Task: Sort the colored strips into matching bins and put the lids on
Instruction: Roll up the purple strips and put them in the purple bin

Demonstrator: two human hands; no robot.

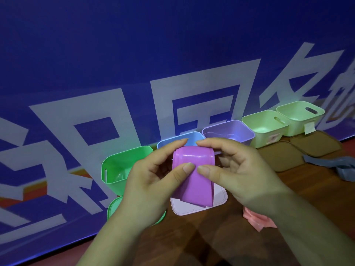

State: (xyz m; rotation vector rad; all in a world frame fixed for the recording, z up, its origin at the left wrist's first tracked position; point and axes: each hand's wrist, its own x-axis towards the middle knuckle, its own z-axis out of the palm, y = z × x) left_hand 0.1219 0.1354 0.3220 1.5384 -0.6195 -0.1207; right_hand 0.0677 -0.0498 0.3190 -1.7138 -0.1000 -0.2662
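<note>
Banner (115, 54): blue with large white characters, standing behind the bins.
Surface (307, 185): brown wood, carrying everything.
Bins: an open row along the banner, with the green bin (123, 166), blue bin (172, 141), purple bin (230, 129), then pale bins (266, 127) at the far right.
Lids: brown lids (282, 156) lie before the pale bins; the pink lid (221, 197) lies flat below the hands; the green lid (113, 208) is partly hidden by the left wrist.
Left hand (151, 181): pinches the purple strip (197, 189) with thumb and fingers.
Right hand (236, 169): pinches the same strip, its thumb just beside the left thumb.
Purple strip: held bent over above the pink lid, before the blue bin.
Other strips: the pink strip (257, 219) lies under the right wrist; grey strips (338, 164) lie near the brown lids.
</note>
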